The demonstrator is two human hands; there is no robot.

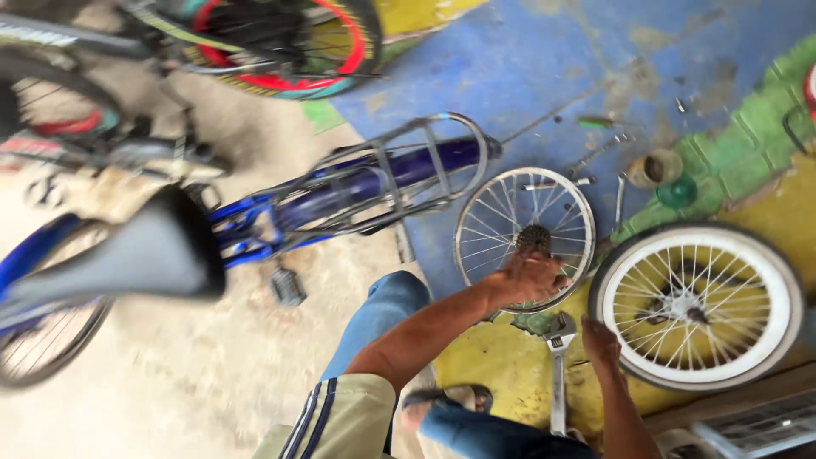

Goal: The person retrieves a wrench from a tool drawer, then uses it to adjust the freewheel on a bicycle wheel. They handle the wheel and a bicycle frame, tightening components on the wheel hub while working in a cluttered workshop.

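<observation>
Painted concrete floor (544,59), blue with yellow and green patches at right; bare sandy ground at left.

Bicycles: two in part. One blue bicycle (340,191) lies across the left and centre, with black saddle (144,251) near left, silver rear rack (408,170) pointing right, one pedal (287,286) below the frame. A second bicycle's wheel with red rim (289,42) at far top, cut off by the frame edge.

Loose wheels on the floor: two. White-tyred wheel (697,306) with white rim at right, flat on the yellow patch. Smaller bare silver rim (524,231) with spokes just left of it, flat, a dark sprocket cluster (534,238) at its hub.

Person: crouched, blue jeans, one sandalled foot (450,398) near centre bottom.

Left hand (531,276): on the near edge of the bare rim, just below the sprocket cluster, fingers curled over the rim; grip closed on the rim as far as the view shows.

Right hand (602,342): fingers down on the yellow floor between the wrench and the white-tyred wheel, close to the tyre; whether it holds anything I cannot tell.

Tools: one adjustable wrench (558,374), silver, lying on the floor, jaw end far, handle toward the person, between the two hands.

Small items, far right of the bare rim: one tan tin (654,167), one green lid (677,192), a few scattered metal bits, too small to identify.
</observation>
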